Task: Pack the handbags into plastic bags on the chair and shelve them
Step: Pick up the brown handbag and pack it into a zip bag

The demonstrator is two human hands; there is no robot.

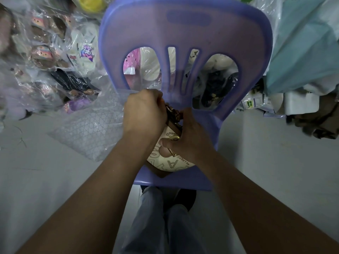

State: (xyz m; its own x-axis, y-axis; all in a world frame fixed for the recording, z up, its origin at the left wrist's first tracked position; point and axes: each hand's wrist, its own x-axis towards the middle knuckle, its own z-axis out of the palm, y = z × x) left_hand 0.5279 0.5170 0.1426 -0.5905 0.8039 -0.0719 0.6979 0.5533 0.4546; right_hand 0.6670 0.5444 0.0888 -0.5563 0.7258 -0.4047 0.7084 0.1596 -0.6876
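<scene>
Two hands: both work on one cream handbag (172, 163) lying on the seat of a lilac plastic chair (183, 33), dead centre of the view.
Left hand (145, 112): at 11 o'clock of the bag, knuckles up, fingers curled down over the bag's top end; the fingertips are hidden.
Right hand (187, 140): at 1 o'clock of the bag, thumb pressed flat on the printed face, fingers wrapped round the far edge.
Chain strap (175, 114): gold links bunch between the two hands, at 12 o'clock of the bag.
Bag position: face up, lettering showing, brown trim at 7 o'clock, close to the seat's front lip.
Plastic bag (88, 131): clear patterned film sprawls at 9 o'clock of the chair, beside the left wrist; whether the handbag is already partly inside it cannot be told.
Handling: the body looks semi-stiff and light, so it should hold its shape when lifted; the smooth face may slip against film.
Where to hold: likely best by the two side edges or the firm top frame, with the loose chain gathered in first, since dangling links could snag or tear the thin plastic.
Surroundings: wrapped soft toys (45, 55) pile at 10 o'clock; teal cloth (302, 43) hangs at 2 o'clock.
</scene>
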